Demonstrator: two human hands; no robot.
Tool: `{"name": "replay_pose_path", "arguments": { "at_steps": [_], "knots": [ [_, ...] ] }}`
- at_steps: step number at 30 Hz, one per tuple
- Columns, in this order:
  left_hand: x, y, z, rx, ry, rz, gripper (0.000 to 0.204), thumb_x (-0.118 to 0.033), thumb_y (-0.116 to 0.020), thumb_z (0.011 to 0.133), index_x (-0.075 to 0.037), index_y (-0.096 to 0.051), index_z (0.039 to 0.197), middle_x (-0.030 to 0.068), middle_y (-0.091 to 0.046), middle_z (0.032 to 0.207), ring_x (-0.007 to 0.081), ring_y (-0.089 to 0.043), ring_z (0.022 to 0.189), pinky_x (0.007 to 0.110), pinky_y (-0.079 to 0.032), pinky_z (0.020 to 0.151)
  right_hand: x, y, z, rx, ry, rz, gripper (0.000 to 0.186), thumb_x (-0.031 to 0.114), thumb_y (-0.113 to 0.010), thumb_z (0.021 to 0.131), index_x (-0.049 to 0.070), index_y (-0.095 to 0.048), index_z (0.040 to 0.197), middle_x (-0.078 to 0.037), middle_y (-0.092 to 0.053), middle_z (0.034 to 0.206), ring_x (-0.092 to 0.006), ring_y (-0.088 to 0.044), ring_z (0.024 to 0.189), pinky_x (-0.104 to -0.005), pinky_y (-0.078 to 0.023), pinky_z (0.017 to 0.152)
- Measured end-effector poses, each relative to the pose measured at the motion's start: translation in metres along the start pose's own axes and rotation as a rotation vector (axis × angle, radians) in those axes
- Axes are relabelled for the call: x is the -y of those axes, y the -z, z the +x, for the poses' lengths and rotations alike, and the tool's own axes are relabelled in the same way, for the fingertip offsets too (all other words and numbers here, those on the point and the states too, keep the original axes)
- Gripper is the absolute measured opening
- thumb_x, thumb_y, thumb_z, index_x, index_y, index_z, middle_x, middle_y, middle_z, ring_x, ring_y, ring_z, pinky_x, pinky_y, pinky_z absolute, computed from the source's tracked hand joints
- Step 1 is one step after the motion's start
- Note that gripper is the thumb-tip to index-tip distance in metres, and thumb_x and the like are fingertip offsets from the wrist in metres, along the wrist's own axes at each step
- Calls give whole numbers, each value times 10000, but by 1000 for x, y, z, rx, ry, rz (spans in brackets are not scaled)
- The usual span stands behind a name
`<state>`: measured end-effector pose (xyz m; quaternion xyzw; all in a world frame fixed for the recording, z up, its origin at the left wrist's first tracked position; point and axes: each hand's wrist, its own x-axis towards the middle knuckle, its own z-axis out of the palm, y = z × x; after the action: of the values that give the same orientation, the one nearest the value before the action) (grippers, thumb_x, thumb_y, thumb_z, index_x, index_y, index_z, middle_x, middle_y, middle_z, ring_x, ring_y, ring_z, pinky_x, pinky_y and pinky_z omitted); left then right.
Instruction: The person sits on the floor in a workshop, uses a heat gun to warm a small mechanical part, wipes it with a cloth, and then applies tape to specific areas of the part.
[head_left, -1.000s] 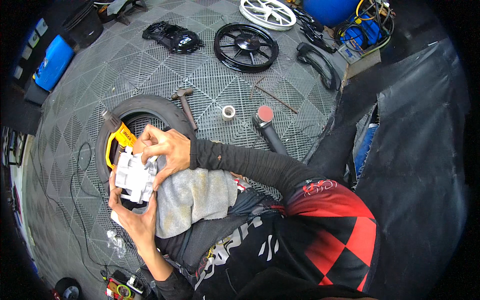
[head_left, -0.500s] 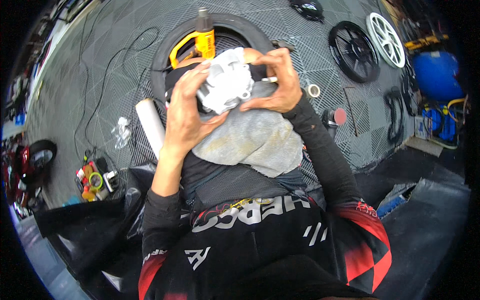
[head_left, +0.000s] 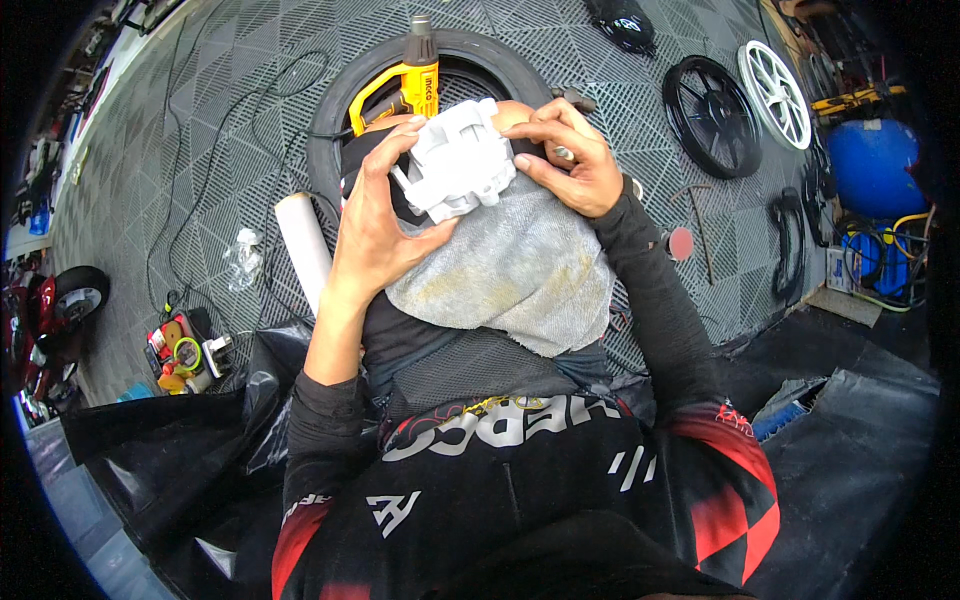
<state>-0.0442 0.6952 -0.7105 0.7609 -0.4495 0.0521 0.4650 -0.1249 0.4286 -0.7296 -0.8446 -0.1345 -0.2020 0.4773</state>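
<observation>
A white, ribbed casing-like part (head_left: 462, 160) is held up above my lap. My left hand (head_left: 372, 215) grips its left side, fingers at the upper edge and thumb underneath. At the part's right edge, my right hand (head_left: 575, 160) has its index finger and thumb close together by the surface; whether they touch it is hard to tell. A small pale stick-like piece (head_left: 564, 153) is tucked in the curled fingers of that hand. Below the part, a grey stained cloth (head_left: 505, 275) lies over my lap.
Beyond my knees, a yellow heat gun (head_left: 420, 85) rests by a black tyre (head_left: 335, 95). A white roll (head_left: 302, 245) lies left. To the right are a black wheel rim (head_left: 712, 115), a white rim (head_left: 775, 95), a round reddish pad (head_left: 679, 243) and a blue tank (head_left: 873, 165).
My right hand has drawn its thumb up from under the part to its right edge, and its fingers have closed in. The part has turned slightly in my left hand.
</observation>
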Motion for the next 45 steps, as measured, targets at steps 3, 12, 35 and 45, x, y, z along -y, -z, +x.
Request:
{"name": "replay_pose_path", "arguments": {
  "at_steps": [3,12,35,45],
  "knots": [
    [5,4,0,39,49,-25,934,-75,-893,649,-40,-397,1439,202,-534,1459,352,-536,1364,450,-433,1141,1,2,9,60,55,-44,351,-12,-765,838,108,-760,1168,-66,-608,1022,-196,-644,936,-313,-552,807],
    [10,11,8,76,23,-39,929,-75,-881,654,-44,-397,1447,178,-559,1443,364,-548,1352,449,-443,1133,-8,-3,11,31,181,-130,412,-106,-732,750,117,-782,1093,-60,-648,1065,-206,-704,938,-333,-605,780],
    [14,9,5,69,32,-61,931,-96,-880,666,-43,-398,1461,173,-553,1468,352,-524,1385,443,-419,1163,-15,-5,8,42,202,-218,403,-72,-738,749,155,-768,1081,-31,-643,1122,-205,-721,913,-338,-607,784],
    [10,12,4,70,-8,-18,945,-138,-933,654,-33,-406,1431,174,-546,1470,351,-527,1379,439,-427,1156,-3,-8,19,56,202,-177,352,-59,-695,814,72,-673,1140,-92,-685,1158,-285,-712,1041,-367,-597,855]
  ]
}}
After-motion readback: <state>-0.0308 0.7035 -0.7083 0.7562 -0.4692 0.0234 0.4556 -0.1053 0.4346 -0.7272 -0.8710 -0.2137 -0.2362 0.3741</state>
